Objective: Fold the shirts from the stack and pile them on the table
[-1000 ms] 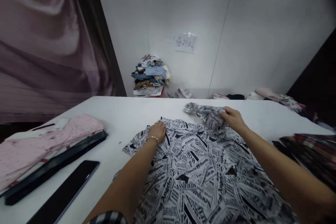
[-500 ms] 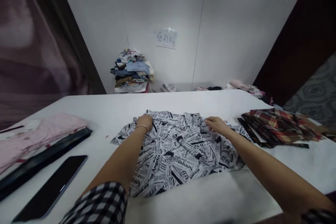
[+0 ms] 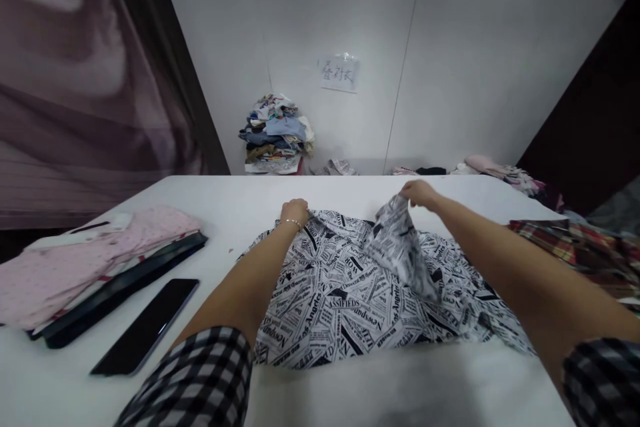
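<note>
A newsprint-patterned shirt (image 3: 345,293) lay spread across the middle of the white worktop (image 3: 240,200), black headlines all over it. The left hand (image 3: 295,211) sat at the shirt's far left edge, fingers curled down and closed on the cloth there, a thin bracelet at the wrist. The right hand (image 3: 419,193) was up off the surface at the far right, pinching a part of the same shirt and lifting it, so that a flap of fabric hung down from the fingers in a peak and draped back onto the rest of the garment. Both forearms reached out over the shirt, and checked cuffs showed at the near edge of the view.

Off to the left lay a folded pink garment (image 3: 95,250) resting on a dark flat board (image 3: 125,287), and just beside that, nearer the person, a black phone (image 3: 147,327) lay face up on the worktop. On the right edge sat a red plaid garment (image 3: 580,250), well apart from the left hand and close to the right forearm. Beyond the worktop, against the white wall, stood a heap of mixed clothes (image 3: 275,137), with a handwritten paper sign (image 3: 339,73) taped above it and more loose clothes (image 3: 495,170) strewn along the base of the wall.
</note>
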The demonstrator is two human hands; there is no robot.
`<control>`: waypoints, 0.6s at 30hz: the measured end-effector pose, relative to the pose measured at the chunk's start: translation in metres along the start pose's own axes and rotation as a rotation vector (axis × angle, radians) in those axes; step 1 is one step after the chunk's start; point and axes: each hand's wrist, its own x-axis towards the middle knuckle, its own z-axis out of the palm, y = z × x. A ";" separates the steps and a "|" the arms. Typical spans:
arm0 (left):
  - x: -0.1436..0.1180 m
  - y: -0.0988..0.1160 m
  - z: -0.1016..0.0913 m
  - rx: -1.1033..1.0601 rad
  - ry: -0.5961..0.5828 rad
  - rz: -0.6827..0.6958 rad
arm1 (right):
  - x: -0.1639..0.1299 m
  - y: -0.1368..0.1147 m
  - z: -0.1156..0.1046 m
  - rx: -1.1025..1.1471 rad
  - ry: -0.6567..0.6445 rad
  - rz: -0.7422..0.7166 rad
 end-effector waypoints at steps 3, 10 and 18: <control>0.018 -0.001 -0.021 -0.030 0.020 -0.080 | 0.030 -0.016 -0.049 0.136 0.271 -0.010; 0.029 -0.009 -0.057 -0.103 0.162 -0.099 | 0.034 -0.026 -0.121 0.733 0.686 -0.270; -0.037 -0.007 -0.059 0.085 0.082 0.260 | -0.061 0.043 -0.090 0.896 0.726 -0.260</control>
